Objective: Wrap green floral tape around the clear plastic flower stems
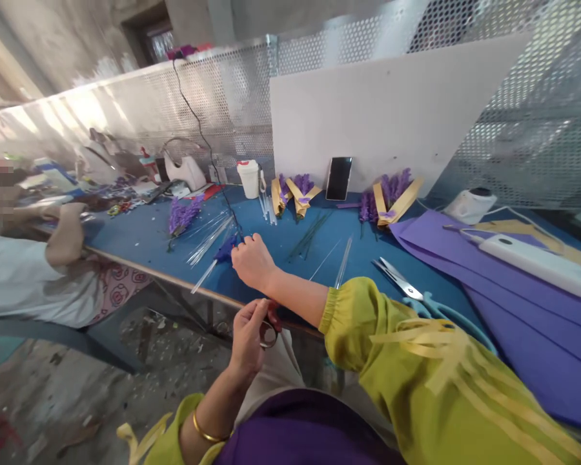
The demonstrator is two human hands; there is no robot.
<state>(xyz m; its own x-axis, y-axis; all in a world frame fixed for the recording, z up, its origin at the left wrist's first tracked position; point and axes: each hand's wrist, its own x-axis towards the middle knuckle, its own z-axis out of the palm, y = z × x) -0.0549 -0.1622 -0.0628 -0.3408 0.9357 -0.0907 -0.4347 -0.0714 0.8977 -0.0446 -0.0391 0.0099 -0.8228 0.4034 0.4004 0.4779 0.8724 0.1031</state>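
At the far left I see a co-worker's arm (68,236) resting on the blue table (140,236); the rest of that person is cut off by the frame edge. Next come a loose purple flower bunch (184,213) and a fan of clear sticks (210,242), lying near the front edge, I judge, to be within easy reach.

The right hand (252,261) crosses over to them, fingers curled down and pinching a small purple piece (225,248) on the table. Its fingertips point away from me, so I cannot tell how firm the pinch is. Below the table edge, the left hand (248,336) is closed around small red-handled scissors (271,328), held close to the lap, probably to keep them clear of the reaching arm. Their blades are hidden behind the fingers.

Further right, a white cup (249,177), paper-wrapped bundles (295,194) and a dark phone (339,177) stand along the white board (392,110), the phone propped against it. Green wires (310,236) lie flat in front of them. Large scissors (399,279) rest beside purple sheets (513,310), their handles partly covered by the yellow sleeve (416,361).
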